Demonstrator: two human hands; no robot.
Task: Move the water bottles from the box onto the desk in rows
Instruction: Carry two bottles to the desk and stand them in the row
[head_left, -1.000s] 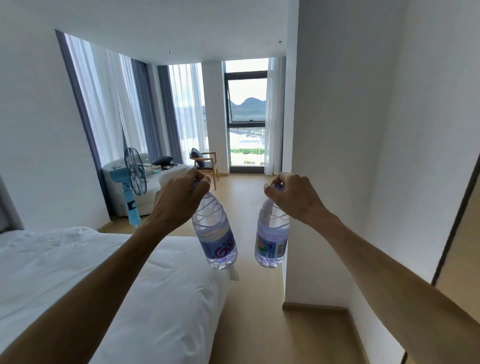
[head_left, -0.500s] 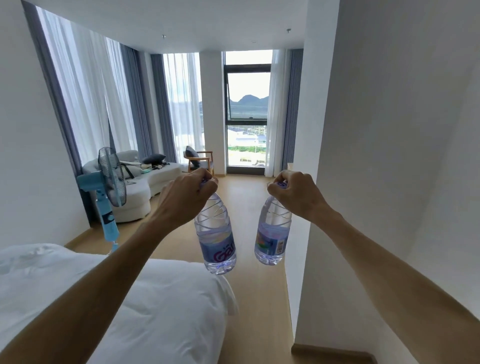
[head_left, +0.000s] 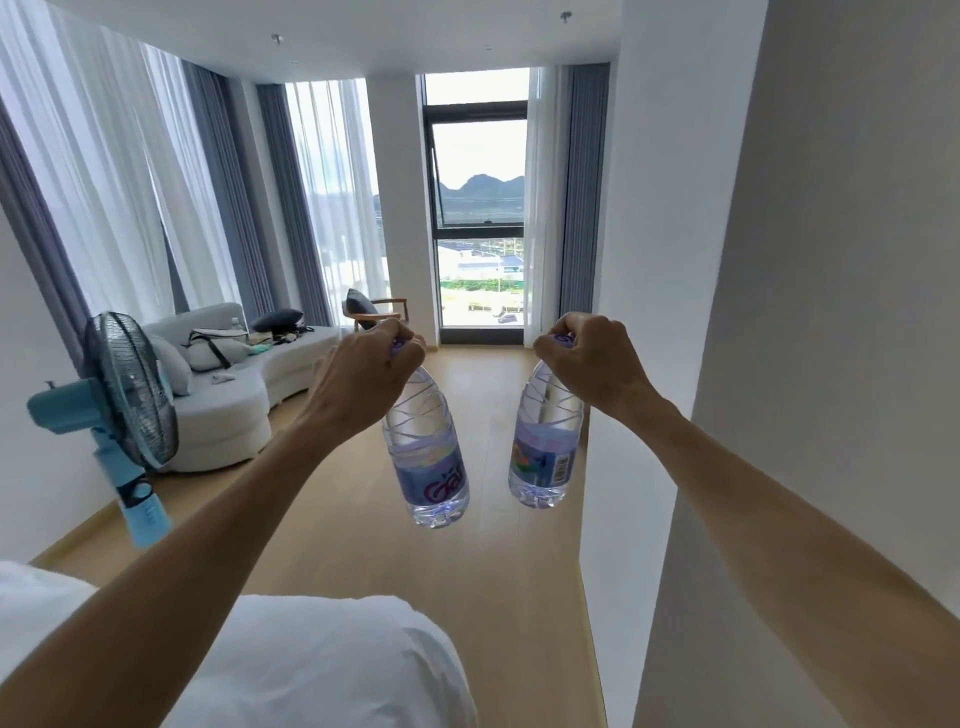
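Since the earlier frames, the white-sheeted bed (head_left: 332, 665) has slipped lower in view and the white curved sofa (head_left: 223, 410) has come nearer: the carry is advancing along the pale wooden floor (head_left: 363, 545). Neither box nor tabletop is visible. Left hand (head_left: 358, 384) grips the cap of one clear plastic water bottle (head_left: 428, 457); right hand (head_left: 592, 364) grips the cap of a second clear bottle (head_left: 545, 447). Both bottles hang apart. Keep them vertical, separated, clear of the white wall corner (head_left: 597, 467).
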